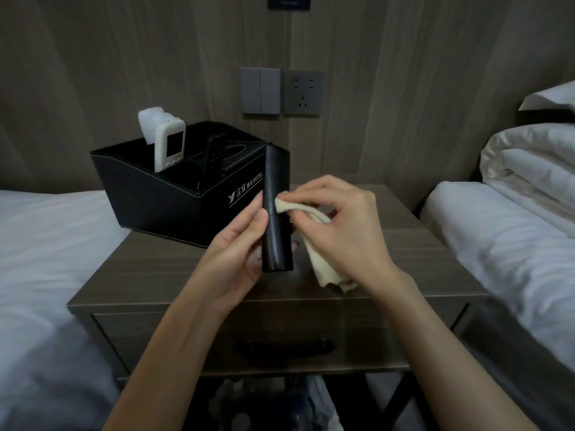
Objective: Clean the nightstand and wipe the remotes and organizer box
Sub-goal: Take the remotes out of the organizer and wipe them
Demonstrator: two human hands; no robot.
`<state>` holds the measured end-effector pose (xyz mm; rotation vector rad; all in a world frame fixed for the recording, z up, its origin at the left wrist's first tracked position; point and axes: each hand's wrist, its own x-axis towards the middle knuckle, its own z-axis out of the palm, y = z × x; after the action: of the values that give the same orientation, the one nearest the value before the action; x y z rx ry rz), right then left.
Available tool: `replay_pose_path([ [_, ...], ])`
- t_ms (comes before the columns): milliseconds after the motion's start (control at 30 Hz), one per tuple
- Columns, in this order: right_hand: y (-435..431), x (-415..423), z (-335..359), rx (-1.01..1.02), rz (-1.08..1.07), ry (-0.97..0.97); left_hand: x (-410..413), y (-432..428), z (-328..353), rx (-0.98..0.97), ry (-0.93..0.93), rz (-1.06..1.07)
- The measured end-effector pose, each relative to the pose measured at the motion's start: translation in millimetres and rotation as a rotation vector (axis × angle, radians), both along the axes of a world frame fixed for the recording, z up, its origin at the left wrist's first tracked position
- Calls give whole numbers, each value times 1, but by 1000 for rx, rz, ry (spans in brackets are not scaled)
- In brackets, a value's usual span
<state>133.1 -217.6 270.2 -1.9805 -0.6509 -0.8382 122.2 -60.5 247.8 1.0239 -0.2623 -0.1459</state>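
At frame centre, over the brown wooden nightstand (404,244) beside the black leather organizer box (161,200), the left hand (236,244) clamps the lower half of a slim black plastic remote (277,213), probably light, stiff and slippery, and the right hand (339,219) pinches a cream cloth (323,265) to it.

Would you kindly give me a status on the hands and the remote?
Left hand grips black remote upright over nightstand. Right hand presses cream cloth against it. White remote and second black remote stand in organizer box, nothing blocking.
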Motion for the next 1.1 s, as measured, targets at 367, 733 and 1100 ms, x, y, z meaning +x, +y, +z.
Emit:
replay_pose_path([
  [367,6,-7,-9,-221,223,120,6,16,-3,-61,46,152],
  [733,-6,-5,-1,-104,161,149,1,14,-1,22,2,53],
  [1100,-29,10,15,118,-170,-6,-7,-7,-12,259,-109,-147],
])
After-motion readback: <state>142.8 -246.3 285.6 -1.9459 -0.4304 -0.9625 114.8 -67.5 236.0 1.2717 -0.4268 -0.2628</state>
